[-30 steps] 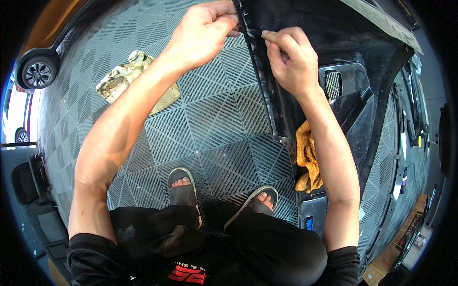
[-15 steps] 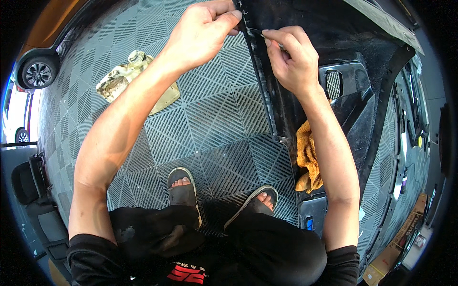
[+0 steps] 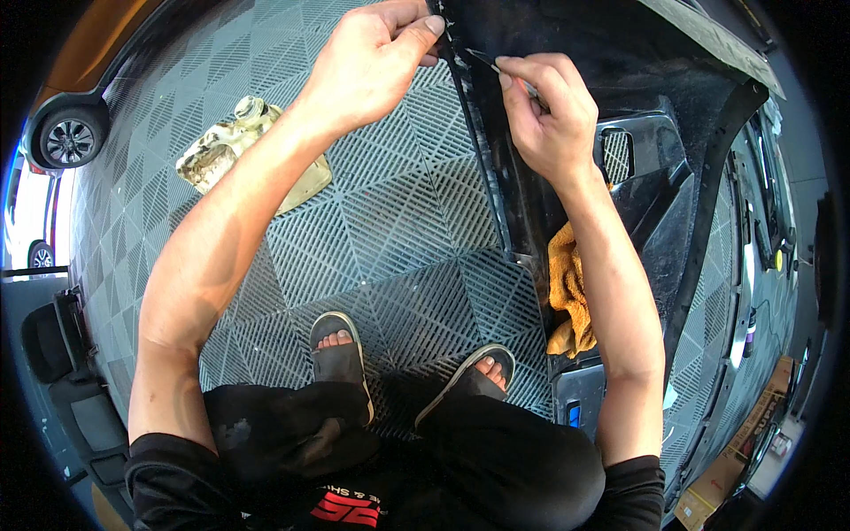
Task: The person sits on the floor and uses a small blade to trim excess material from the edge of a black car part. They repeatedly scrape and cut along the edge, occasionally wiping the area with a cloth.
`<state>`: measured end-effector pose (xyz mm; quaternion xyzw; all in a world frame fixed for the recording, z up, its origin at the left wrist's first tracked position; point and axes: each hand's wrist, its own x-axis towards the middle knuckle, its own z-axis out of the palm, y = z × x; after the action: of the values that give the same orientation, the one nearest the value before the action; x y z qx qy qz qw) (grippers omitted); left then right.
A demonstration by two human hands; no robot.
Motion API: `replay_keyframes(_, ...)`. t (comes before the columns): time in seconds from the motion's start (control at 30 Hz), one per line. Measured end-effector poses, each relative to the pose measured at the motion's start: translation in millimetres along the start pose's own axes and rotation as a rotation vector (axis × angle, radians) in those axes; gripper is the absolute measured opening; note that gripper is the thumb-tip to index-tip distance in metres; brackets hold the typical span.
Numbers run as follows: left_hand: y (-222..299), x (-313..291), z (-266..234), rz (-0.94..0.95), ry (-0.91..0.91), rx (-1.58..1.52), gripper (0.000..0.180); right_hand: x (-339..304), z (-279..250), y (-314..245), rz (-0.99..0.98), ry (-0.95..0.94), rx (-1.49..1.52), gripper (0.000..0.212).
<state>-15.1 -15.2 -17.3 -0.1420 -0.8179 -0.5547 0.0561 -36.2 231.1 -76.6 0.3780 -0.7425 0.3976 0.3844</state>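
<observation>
A large black car body panel stretches across the upper right, with pale scuffs along its left edge. My left hand is closed on that edge near the top of the view, thumb on the near side and fingers partly hidden behind it. Pinched between the thumb and fingers of my right hand is a thin, pointed metal tool; its exact kind is too small to make out. The tool's tip points left, close to the scuffed edge; whether it touches is unclear.
An orange cloth lies on dark trim beneath my right forearm. A dirty cream plastic container rests on the grey grid floor at left. Beyond are an orange car's wheel, a black seat and a cardboard box.
My right hand has shifted slightly right and down, drawing the thin tool a little away from the panel's edge. The left hand keeps its grip almost unmoved.
</observation>
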Motion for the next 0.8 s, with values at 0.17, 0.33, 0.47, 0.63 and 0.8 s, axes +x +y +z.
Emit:
replay_keyframes(0.17,22.6,-3.9,10.8,-0.043,0.033,0.082,0.027,-0.4,2.9,0.4,-0.021,-0.051,-0.025,0.019)
replay_keyframes(0.33,15.3,-6.1,12.5,0.02,0.063,-0.01,0.026,-11.0,2.1,2.4,0.083,-0.116,-0.071,0.022)
replay_keyframes(0.47,10.8,-4.1,11.3,-0.012,0.063,0.013,0.026,-23.5,-5.1,-1.3,0.111,-0.214,-0.121,0.021)
replay_keyframes(0.63,20.2,-3.1,13.9,-0.038,0.071,-0.003,0.027,-10.0,-6.1,-2.9,0.038,-0.084,-0.014,0.019)
replay_keyframes(0.8,17.4,-3.6,11.0,-0.016,0.049,-0.006,0.027,5.1,2.7,1.5,-0.071,-0.039,-0.035,0.019)
